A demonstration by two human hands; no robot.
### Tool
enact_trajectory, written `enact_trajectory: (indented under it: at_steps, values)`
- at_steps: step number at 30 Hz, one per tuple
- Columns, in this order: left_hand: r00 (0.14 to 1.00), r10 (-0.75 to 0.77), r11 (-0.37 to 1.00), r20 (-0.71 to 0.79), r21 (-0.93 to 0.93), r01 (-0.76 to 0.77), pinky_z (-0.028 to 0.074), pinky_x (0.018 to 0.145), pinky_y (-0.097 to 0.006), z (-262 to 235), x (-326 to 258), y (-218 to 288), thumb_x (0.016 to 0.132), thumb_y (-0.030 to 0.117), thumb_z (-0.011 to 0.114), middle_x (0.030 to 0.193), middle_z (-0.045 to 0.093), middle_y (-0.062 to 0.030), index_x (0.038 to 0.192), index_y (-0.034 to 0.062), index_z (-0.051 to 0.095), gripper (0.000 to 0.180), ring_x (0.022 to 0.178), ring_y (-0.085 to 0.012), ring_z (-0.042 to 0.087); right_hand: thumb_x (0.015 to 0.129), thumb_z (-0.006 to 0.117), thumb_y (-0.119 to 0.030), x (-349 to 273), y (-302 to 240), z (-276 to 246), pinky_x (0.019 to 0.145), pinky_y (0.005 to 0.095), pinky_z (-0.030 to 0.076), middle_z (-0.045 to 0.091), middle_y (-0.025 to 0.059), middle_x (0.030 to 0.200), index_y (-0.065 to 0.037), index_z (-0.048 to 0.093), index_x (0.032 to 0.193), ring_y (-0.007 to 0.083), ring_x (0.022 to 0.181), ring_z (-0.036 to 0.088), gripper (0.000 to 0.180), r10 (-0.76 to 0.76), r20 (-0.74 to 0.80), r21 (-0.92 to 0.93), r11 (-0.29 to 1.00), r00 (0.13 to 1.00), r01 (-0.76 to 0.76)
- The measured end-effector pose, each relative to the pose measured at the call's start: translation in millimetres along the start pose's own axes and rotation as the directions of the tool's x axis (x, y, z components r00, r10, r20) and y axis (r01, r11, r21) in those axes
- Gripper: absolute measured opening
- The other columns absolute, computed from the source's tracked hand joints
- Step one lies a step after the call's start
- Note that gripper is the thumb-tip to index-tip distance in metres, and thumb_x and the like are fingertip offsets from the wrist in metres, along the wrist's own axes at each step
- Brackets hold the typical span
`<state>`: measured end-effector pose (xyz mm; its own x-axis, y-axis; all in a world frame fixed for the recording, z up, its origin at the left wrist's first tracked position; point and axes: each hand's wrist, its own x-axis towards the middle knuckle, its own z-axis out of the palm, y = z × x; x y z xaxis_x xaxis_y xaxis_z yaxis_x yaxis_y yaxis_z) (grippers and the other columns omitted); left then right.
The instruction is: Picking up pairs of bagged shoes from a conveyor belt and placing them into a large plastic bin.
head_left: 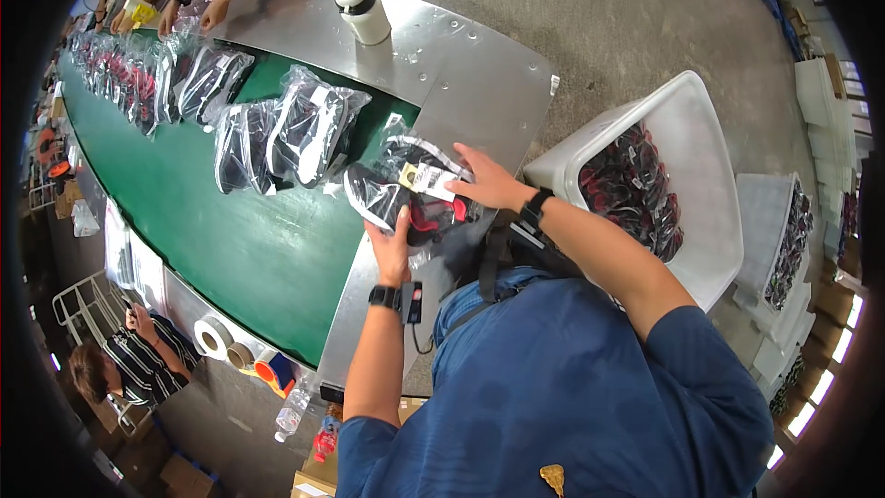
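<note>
A long green conveyor belt curves from the near middle of the scene away to the far left, framed by a metal surround of bare sheet steel. To the right of it stands a big white plastic bin filled with dark and red footwear pieces, and further right a second, flatter white tray holds more of the same. Down the belt lies a row of clear bagged shoes, black and white, overlapping one another toward the far left, where other workers' hands rest at the metal edge.

At the near end of the belt, where green meets steel, the person holds a clear plastic bag with a black and red shoe inside (a small card or tag shows through the top of it). The left hand grips the bag's near edge from below, fingers closed on the plastic. The right hand lies flat on the bag's right side, fingers spread and pressing down on it rather than wrapped round it. Both wrists carry dark bands.

A white bottle with a dark cap stands on the far metal plate. On the near left edge of the surround sit rolls of tape, white and brown, with an orange one just beside them. Below, a seated person in a striped shirt looks down.
</note>
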<state>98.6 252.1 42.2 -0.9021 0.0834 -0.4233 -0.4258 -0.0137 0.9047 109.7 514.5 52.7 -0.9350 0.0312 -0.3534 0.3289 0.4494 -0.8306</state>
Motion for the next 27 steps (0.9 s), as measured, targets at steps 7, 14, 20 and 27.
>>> enact_trajectory:
  at_steps: [7,14,20,27]
  values:
    - [0.837,-0.423,0.739,0.346,-0.402,0.54,0.05,0.108,-0.041,53.7,19.3,63.2,0.106,0.055,0.051,0.14,0.065,-0.0077,0.143,0.0075,0.056,0.061,0.125,-0.0249,0.064,0.096,0.071,-0.045,16.7,-34.9,-26.1,0.101,0.0349,0.051,0.065,0.0165,0.133,0.005,0.045,0.148,0.0219,0.116,0.065,0.077,0.212,0.359,0.763,0.494,0.909,-0.416]
    - [0.776,-0.414,0.61,0.476,-0.488,0.625,0.052,0.107,-0.041,73.6,21.3,109.1,0.105,0.054,0.053,0.137,0.066,-0.0091,0.143,0.0089,0.056,0.059,0.122,-0.0249,0.066,0.099,0.07,-0.036,23.1,-95.0,-91.4,0.091,0.0304,0.056,0.072,0.0103,0.121,0.001,0.06,0.137,0.0152,0.102,0.07,0.054,0.29,0.472,0.661,0.509,0.833,-0.552]
    - [0.956,-0.24,0.943,0.169,0.275,0.189,0.05,0.094,-0.032,36.4,73.6,99.2,0.099,0.04,0.07,0.125,0.07,-0.0062,0.133,0.0053,0.065,0.049,0.111,-0.0184,0.065,0.074,0.09,-0.015,-3.9,-30.0,-106.6,0.109,0.0346,0.045,0.056,0.0127,0.143,0.003,0.036,0.154,0.0202,0.128,0.056,0.098,0.14,0.045,0.588,0.797,0.989,-0.14]
    - [0.742,0.648,0.182,0.174,0.91,-0.372,0.043,0.105,-0.05,-71.1,225.4,127.0,0.081,0.038,0.08,0.123,0.066,-0.02,0.127,0.003,0.066,0.059,0.117,-0.04,0.059,0.08,0.078,-0.005,-13.1,37.5,-57.3,0.098,0.0342,0.051,0.066,0.0117,0.124,0.003,0.04,0.15,0.0199,0.109,0.064,0.08,0.271,-0.113,0.541,0.824,0.956,-0.169]
